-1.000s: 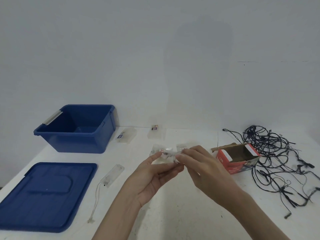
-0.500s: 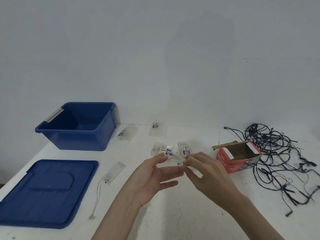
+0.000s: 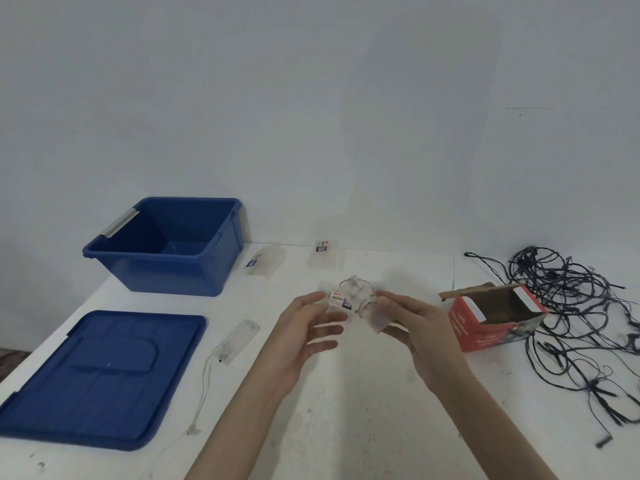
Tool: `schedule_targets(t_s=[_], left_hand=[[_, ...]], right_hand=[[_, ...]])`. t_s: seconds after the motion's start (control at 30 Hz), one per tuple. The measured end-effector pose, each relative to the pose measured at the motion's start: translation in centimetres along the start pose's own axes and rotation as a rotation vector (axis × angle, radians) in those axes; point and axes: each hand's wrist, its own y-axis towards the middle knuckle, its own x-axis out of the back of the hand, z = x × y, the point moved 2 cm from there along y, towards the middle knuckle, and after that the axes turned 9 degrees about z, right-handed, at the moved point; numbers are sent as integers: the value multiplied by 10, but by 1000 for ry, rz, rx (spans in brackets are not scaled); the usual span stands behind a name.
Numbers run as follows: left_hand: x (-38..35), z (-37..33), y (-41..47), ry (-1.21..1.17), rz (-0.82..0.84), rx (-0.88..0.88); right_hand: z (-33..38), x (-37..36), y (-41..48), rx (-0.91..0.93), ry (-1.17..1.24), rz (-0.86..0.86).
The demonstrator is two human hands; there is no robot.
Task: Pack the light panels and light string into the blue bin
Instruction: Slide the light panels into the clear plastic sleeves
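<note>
My right hand point(image 3: 420, 327) pinches a small clear light panel point(image 3: 375, 318) with a thin looped wire point(image 3: 356, 287) above the table's middle. My left hand point(image 3: 304, 327) is just left of it, fingers straight and spread, holding nothing. A clear packet with a label point(image 3: 337, 300) shows by my left thumb; I cannot tell if they touch. The blue bin point(image 3: 166, 277) stands open at the back left. Another clear panel with a white cord point(image 3: 236, 341) lies left of my left hand. The tangled black light string point(image 3: 571, 306) lies at the right.
The blue lid point(image 3: 100, 375) lies flat at the front left. Two more clear labelled packets point(image 3: 265, 265) point(image 3: 325, 254) lie near the wall right of the bin. An open red cardboard box point(image 3: 485, 327) sits between my right hand and the string.
My hands have drawn apart. My left hand has let go and spread its fingers, while my right hand keeps the clear panel and its wire loop has sprung up.
</note>
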Motion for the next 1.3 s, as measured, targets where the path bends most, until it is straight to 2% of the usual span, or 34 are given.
schedule_targets(t_s=[0.07,0.13,0.27,0.37,0.5,0.67,0.77,0.9,0.97,1.13,1.3], left_hand=[[13,-4,17,72,-86,-39],[33,-9,41,251,-215,-117],[90,-16,103,932,-423,-208],[126,-16,146,1232,-406,-115],[156,-7,182,1381,-344,82],[156,-10,189,1262,-454,13],[146,-16,180,1169,-435,24],[128,-30,154,879,-458,20],[112,-38,133,602,-467,-18],[56,-31,70,37,-165,-104],[17,-14,33,-188,-24,-191]], right_hand=[[-5,-2,9,-41,57,-30],[-9,-4,17,-72,93,-51],[-16,-9,30,-96,115,-41],[-17,-13,39,-105,118,-32],[-17,-18,48,-115,119,-27],[-18,-19,52,-124,93,-11],[-16,-19,54,-127,92,-12],[-13,-20,52,-121,111,-6],[-7,-21,49,-103,167,-4],[17,-32,34,-26,329,37],[27,-43,12,49,299,52]])
